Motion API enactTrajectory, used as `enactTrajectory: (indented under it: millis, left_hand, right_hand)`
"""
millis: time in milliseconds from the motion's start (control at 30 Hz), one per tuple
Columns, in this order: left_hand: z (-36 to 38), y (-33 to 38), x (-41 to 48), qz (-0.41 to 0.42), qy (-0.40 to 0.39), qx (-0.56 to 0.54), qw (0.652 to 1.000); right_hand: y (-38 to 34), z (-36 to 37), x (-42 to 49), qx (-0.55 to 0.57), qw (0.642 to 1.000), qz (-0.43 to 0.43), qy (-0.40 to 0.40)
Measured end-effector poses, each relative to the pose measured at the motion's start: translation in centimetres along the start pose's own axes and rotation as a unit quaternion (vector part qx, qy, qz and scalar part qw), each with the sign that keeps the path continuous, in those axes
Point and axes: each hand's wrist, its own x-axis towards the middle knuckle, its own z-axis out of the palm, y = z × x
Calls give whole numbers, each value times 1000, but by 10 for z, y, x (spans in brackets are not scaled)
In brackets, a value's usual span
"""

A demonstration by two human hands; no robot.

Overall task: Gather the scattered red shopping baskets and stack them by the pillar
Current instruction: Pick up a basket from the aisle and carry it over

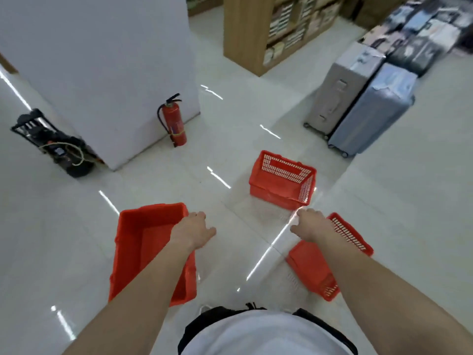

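Baskets apart on floor (230,119) short of pillar (102,60): left basket (143,247), far basket (281,180), right basket (330,257) tipped sideways. Empty, loosely spread: left grip (194,231), right grip (311,226). Take by rims; nest squarely, upright.

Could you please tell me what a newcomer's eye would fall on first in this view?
Three red baskets stand out on the glossy white floor: the left basket beneath the left hand, the middle basket ahead, the right basket under the right hand and forearm. Both hands reach forward, seemingly empty. A red fire extinguisher stands against the white pillar, upper left.
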Motion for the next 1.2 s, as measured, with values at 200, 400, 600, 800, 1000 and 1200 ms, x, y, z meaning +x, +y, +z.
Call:
enactTrajectory:
  millis: [200, 400, 600, 800, 1000, 1200]
  left_hand:
    - [38, 158, 13, 85, -26, 71, 994]
    - [101, 326, 1, 124, -51, 45, 990]
    - [145, 433, 0, 150, -76, 83, 982]
    - [161, 481, 36, 159, -99, 144, 972]
    - [183, 516, 96, 183, -139, 176, 957]
    - [232, 528, 184, 162, -165, 207, 951]
  right_hand:
    - [159, 17, -34, 101, 992, 74, 26]
    - [325, 57, -65, 175, 968, 181, -11]
    - [438, 80, -75, 238, 940, 243, -33]
    - [482, 97, -72, 307, 908, 283, -38]
    - [490, 133, -62, 355, 867, 342, -68]
    - [494, 179, 5, 398, 834, 366, -107]
